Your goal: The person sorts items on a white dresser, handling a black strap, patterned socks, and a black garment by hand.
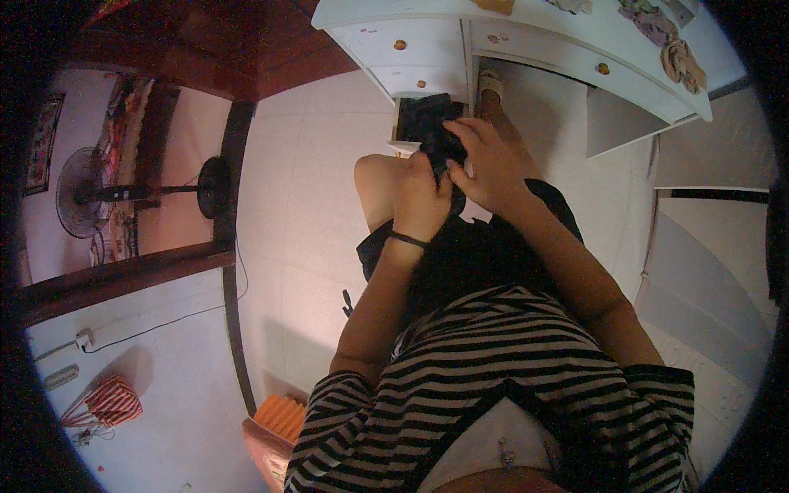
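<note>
My left hand (422, 197), with a dark band at its wrist, grips the lower part of a black item (444, 145), which looks like cloth. My right hand (490, 160) holds the same item from the right, its fingers on the upper edge and its thumb lower down. Behind it, an open drawer (402, 145) of the white desk holds more black material (428, 110). Where the held item ends and the drawer's contents begin is hard to tell. Both hands are above my lap, near my knees.
The white desk (530, 34) spans the top, with crumpled cloth items (681, 65) on its right side. A standing fan (86, 192) is at the left, its cable (166, 320) running along the wall. An orange object (280, 416) and a chair part (268, 450) are at lower left.
</note>
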Available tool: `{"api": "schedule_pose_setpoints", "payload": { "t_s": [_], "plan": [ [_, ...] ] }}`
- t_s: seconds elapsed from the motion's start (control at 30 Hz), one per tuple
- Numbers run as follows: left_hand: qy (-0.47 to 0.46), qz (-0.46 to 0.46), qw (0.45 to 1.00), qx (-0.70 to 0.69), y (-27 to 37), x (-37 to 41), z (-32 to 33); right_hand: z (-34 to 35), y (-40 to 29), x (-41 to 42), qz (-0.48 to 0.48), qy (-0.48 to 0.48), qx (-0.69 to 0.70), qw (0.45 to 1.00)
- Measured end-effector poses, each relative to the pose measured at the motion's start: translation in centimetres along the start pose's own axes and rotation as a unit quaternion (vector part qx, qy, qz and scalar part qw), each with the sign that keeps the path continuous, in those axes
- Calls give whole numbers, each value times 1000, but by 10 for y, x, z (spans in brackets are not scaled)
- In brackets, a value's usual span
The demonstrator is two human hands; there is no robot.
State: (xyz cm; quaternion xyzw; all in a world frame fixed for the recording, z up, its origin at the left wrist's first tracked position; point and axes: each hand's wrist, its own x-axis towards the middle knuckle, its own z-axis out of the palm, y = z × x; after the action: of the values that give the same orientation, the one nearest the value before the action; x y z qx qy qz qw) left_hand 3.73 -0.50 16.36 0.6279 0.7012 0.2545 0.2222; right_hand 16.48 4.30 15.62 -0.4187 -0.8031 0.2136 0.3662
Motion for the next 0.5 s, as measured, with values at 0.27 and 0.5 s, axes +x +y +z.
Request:
{"api": "schedule_pose_setpoints", "payload": {
  "t_s": [0.27,0.5],
  "plan": [
    [39,24,996,-70,-8,0,15,0,8,1,-41,60,-50,996],
    [75,49,996,-28,-11,3,2,-11,0,2,119,-117,98,981]
  ]
}}
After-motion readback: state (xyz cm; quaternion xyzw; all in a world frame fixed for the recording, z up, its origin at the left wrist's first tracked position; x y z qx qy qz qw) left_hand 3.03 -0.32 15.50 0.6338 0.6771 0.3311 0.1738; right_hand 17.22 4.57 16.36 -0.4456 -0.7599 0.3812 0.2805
